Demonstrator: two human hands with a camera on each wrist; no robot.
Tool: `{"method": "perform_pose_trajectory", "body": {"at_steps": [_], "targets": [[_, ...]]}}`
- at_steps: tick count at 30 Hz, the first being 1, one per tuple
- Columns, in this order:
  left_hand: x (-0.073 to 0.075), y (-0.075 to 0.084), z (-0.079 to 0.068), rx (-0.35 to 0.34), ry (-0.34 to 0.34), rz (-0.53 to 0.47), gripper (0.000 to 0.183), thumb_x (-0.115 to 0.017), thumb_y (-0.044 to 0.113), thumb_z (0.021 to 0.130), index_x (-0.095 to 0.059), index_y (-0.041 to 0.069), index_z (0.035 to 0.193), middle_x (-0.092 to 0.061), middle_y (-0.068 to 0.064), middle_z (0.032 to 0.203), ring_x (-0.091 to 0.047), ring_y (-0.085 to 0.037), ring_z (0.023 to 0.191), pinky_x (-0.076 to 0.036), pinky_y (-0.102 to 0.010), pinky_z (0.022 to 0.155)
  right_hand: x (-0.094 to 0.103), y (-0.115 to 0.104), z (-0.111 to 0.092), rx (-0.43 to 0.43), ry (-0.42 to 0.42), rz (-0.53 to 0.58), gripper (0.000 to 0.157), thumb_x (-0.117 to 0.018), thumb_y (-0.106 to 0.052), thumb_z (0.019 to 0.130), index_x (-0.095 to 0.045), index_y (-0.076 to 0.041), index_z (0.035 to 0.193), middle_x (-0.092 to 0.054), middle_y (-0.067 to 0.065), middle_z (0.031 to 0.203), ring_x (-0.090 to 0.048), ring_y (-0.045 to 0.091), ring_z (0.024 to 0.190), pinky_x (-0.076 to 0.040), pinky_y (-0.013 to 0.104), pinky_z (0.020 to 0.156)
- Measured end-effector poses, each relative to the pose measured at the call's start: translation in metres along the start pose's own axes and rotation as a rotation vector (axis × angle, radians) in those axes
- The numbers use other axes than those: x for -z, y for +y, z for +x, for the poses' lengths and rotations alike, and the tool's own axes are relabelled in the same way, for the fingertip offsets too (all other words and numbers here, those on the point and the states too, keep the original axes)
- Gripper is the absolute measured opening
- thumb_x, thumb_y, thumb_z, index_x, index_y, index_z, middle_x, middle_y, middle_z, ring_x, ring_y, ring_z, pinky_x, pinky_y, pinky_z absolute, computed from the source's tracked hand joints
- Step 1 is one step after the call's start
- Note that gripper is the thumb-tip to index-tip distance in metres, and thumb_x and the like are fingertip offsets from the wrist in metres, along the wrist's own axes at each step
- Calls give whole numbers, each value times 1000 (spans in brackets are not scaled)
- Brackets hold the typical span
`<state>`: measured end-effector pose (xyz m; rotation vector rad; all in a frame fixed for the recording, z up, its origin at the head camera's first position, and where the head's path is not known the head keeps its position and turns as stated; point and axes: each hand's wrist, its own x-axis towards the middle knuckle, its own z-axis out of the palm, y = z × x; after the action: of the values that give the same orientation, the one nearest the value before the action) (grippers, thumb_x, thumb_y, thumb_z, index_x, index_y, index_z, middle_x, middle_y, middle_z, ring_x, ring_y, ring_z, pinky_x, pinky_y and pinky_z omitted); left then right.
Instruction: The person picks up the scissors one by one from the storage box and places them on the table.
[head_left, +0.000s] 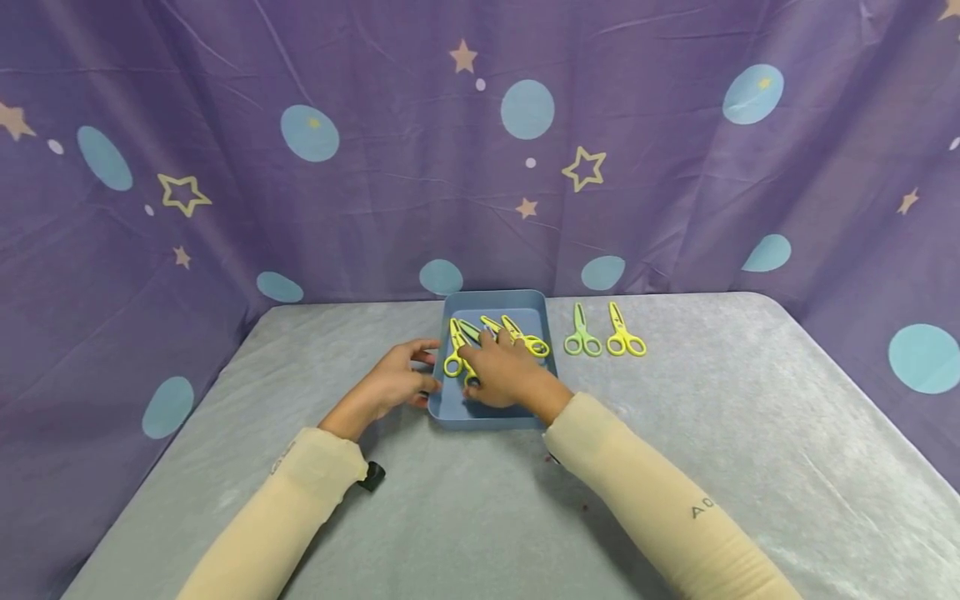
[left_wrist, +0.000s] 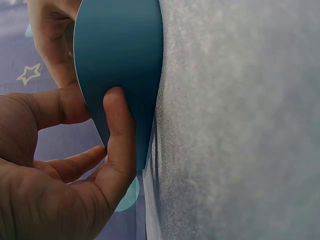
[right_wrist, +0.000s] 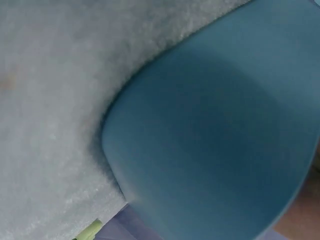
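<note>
A blue-grey tray stands on the table with several yellow and green scissors lying in it. At the tray's left side, my left hand grips the wall; in the left wrist view, a bent finger presses the outer face while others reach the rim. My right hand is inside the tray, fingers down among the scissors, covering some handles. Whether it grips a pair, I cannot tell. The right wrist view mostly shows the tray's outer wall, hiding most of the right hand.
Green scissors and yellow scissors lie side by side right of the tray, blades pointing away. A grey cloth covers the table. Behind it hangs a purple curtain with stars and blue spots.
</note>
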<state>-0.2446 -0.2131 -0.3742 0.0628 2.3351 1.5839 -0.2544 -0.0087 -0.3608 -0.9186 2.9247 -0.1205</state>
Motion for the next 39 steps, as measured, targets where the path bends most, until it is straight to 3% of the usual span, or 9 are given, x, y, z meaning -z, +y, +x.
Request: {"method": "perform_pose_trajectory", "body": {"at_steps": [8,25,30,39], "targets": [[0,2,-1,13,-6,15,77,-67,-9,90,-36,8,159,-43,-22,144,-63,-29,101,-61,-41,71,-3,1,1,17,-43,2,62,-77,-44,91,-56,-27,147,-50,15,145,-43,39,132,-41,59,108],[-1,2,-1,12,2,12,78,-67,-10,89,-36,7,158,-43,-22,144,-63,-30,102,-61,-41,70,-5,-2,8,40,-61,-8,46,-77,-39,92,-67,-22,133,-59,12,132,-49,34,122,-48,48,101],[0,0,1,7,2,13,77,-67,-10,88,-37,7,158,-44,-22,142,-63,-29,99,-61,-40,69,-4,-5,10,28,-81,-3,48,-76,-36,93,-65,-19,137,-56,16,137,-46,40,129,-48,50,103],[1,0,0,5,-2,-1,78,-65,-12,87,-37,7,158,-44,-22,141,-63,-29,99,-61,-40,68,-3,-9,12,10,-93,-21,46,-77,-36,92,-67,-19,133,-58,14,130,-48,41,124,-52,54,95]]}}
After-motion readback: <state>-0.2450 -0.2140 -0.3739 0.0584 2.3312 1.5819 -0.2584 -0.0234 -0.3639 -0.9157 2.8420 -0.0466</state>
